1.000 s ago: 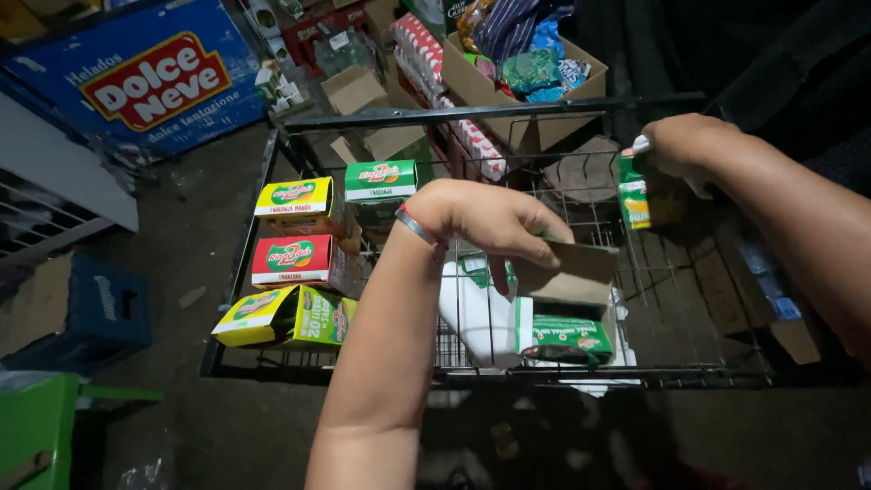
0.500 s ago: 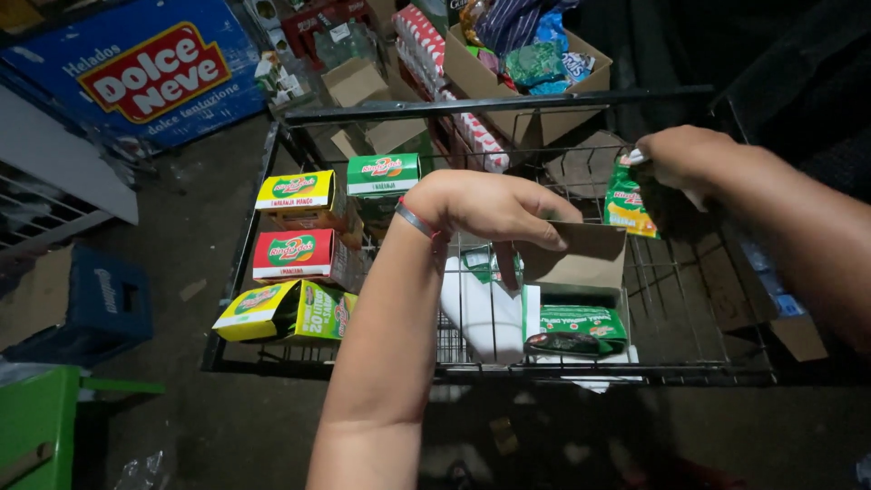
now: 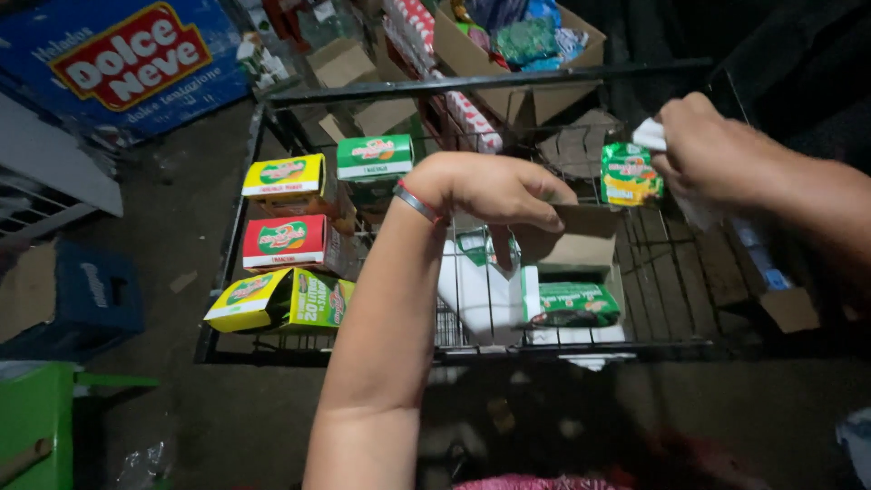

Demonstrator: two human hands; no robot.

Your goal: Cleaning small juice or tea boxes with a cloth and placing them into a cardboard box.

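My left hand [image 3: 490, 189] reaches over a black wire rack [image 3: 481, 83] and pinches the top flap of an open brown cardboard box [image 3: 573, 240]. A green and white carton [image 3: 572, 304] lies in that box, and a white bag [image 3: 472, 290] sits beside it. My right hand [image 3: 717, 150], at the right side of the rack, holds a small green packet [image 3: 630, 174] together with a bit of white wrapping [image 3: 650, 134]. Left of my arm, on the rack, stand a yellow box [image 3: 283, 174], a green box [image 3: 375, 156] and a red box [image 3: 284, 240].
Another yellow box [image 3: 272, 301] lies flat at the rack's front left. Behind the rack is a cardboard carton of coloured packets [image 3: 522, 41]. A blue freezer chest [image 3: 118, 63] stands at the back left, with a blue crate [image 3: 95, 295] and a green object [image 3: 36, 422] nearer.
My right hand has raised the green packet a little and straightened it. My left hand stays on the cardboard flap. The view has tilted slightly.
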